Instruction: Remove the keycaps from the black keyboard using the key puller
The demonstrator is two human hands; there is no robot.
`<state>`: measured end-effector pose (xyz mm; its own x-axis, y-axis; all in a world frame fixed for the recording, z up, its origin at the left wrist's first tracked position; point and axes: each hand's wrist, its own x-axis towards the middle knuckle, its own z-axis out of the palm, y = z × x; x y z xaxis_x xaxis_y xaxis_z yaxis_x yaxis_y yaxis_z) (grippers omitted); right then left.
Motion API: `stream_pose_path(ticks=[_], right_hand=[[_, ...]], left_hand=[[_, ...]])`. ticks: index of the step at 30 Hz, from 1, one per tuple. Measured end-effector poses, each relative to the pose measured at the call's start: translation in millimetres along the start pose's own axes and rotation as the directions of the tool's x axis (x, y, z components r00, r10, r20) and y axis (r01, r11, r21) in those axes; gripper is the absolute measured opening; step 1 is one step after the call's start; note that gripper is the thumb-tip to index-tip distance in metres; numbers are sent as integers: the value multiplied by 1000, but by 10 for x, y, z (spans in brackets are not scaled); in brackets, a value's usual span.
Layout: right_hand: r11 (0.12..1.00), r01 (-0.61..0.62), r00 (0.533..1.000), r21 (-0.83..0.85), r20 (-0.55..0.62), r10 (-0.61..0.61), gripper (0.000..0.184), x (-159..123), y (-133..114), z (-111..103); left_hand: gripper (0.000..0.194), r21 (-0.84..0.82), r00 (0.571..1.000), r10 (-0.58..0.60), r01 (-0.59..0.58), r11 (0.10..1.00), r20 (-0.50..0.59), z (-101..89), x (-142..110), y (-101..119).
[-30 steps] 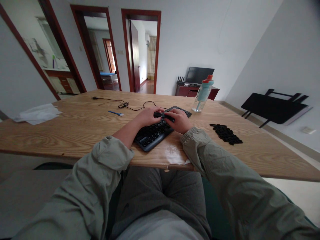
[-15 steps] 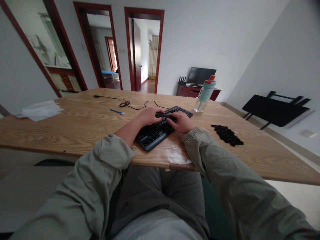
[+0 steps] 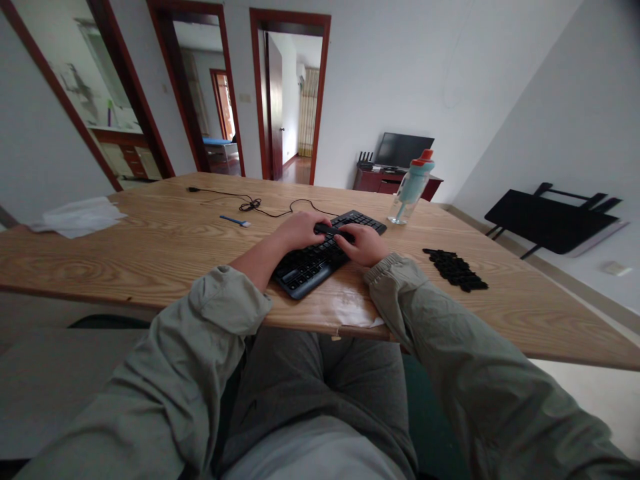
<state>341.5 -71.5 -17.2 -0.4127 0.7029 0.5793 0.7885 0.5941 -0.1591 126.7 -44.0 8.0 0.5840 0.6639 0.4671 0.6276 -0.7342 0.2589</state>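
Observation:
A black keyboard (image 3: 313, 277) lies at a slant on the wooden table, with its cable running off the far side. Just over its keys, my left hand (image 3: 300, 232) and my right hand (image 3: 367, 245) hold a short black bar-shaped piece (image 3: 330, 230) between them. The left fingers grip one end and the right thumb and fingers the other. What kind of piece it is cannot be made out. To the right of my right hand lies a cluster of small black pieces (image 3: 455, 270), packed in rows.
A clear bottle (image 3: 407, 190) with a red and teal top stands behind the keyboard. Left of it are a coiled cable (image 3: 250, 205) and a small blue brush (image 3: 234, 221). White tissue or cloth (image 3: 83, 218) lies at the table's left side.
Both hands stay over the keyboard, gripping the black piece, and its angle shifts slightly. The view has tilted a little; nothing else on the table has moved.

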Motion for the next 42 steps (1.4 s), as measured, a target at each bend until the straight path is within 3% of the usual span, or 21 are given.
stream_pose_path(ticks=[14,30,42], right_hand=[[988,-41,995,-149,87,54,40,-3,-86,-96],[994,-28,997,-101,69,35,42,-8,-54,-79],[997,-21,1000,70,13,20,36,-15,6,-12]], left_hand=[[32,39,997,71,-72,997,3,-14,3,115],[33,13,999,47,-47,999,-1,-9,-11,143],[52,-100,978,-9,-12,995,-209,41,3,-18]])
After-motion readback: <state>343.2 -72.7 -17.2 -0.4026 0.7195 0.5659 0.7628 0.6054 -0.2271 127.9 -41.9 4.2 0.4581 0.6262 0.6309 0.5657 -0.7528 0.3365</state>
